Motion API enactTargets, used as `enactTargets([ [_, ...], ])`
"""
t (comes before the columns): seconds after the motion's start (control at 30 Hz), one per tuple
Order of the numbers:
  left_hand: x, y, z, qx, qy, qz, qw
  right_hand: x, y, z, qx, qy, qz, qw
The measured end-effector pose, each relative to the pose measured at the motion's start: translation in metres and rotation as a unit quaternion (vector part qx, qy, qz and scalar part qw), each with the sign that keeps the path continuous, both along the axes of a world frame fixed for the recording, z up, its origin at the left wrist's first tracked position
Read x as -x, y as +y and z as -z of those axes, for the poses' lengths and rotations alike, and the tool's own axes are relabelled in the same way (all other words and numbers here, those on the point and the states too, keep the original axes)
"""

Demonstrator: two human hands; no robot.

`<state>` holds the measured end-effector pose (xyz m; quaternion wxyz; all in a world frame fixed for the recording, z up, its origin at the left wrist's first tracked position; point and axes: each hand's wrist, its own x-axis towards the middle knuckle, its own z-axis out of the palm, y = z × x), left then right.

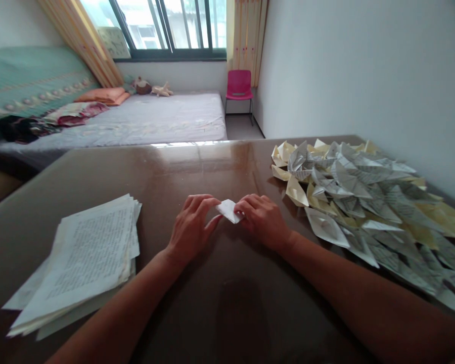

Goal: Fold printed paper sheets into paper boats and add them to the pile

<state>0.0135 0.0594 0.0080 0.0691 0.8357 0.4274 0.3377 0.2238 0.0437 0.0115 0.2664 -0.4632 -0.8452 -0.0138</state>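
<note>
A small piece of folded white paper (229,210) is held between my two hands, just above the brown table. My left hand (194,222) pinches its left corner between thumb and fingers. On the opposite side, my right hand (263,218) grips the right corner, its curled fingers covering part of the paper. To the right spreads a heap of folded paper boats (341,177), some white with print or writing, others cream. A stack of written paper sheets (89,253) lies left of my left forearm.
The glossy brown table (174,177) reaches toward a bed (174,114) with pillows and soft toys. A pink chair (239,85) stands beyond, below a curtain. A white wall (356,65) runs along the right side.
</note>
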Motion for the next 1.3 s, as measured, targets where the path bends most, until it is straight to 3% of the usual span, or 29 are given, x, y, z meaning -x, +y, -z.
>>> enactTargets([
  [0.07, 0.003, 0.0, -0.001, -0.059, 0.083, 0.035, 0.994, -0.002, 0.0, -0.001, -0.025, -0.084, -0.01, 0.996],
  [0.17, 0.006, 0.001, -0.001, -0.062, 0.153, 0.104, 0.981, -0.004, 0.003, -0.001, -0.014, -0.149, -0.05, 0.987],
  [0.27, 0.008, 0.003, -0.001, -0.023, 0.192, 0.146, 0.97, -0.011, 0.008, 0.0, 0.04, -0.143, -0.092, 0.985],
  [0.37, 0.01, 0.004, -0.002, 0.015, 0.204, 0.154, 0.967, -0.021, 0.015, 0.002, 0.113, -0.07, -0.13, 0.983],
  [0.47, 0.01, 0.005, -0.002, 0.058, 0.176, 0.131, 0.974, -0.028, 0.02, 0.006, 0.17, 0.014, -0.141, 0.975],
  [0.6, 0.005, 0.007, 0.004, 0.115, 0.129, 0.058, 0.983, -0.025, 0.021, 0.012, 0.211, 0.069, -0.078, 0.972],
  [0.8, -0.005, 0.006, 0.008, 0.138, 0.119, -0.023, 0.983, -0.009, 0.014, 0.012, 0.209, 0.034, 0.047, 0.976],
  [1.03, -0.009, 0.003, 0.005, 0.105, 0.154, -0.041, 0.982, -0.002, 0.007, 0.005, 0.182, -0.02, 0.087, 0.979],
  [1.3, -0.01, -0.001, 0.002, 0.086, 0.224, -0.036, 0.97, -0.002, 0.006, 0.003, 0.179, -0.029, 0.078, 0.98],
])
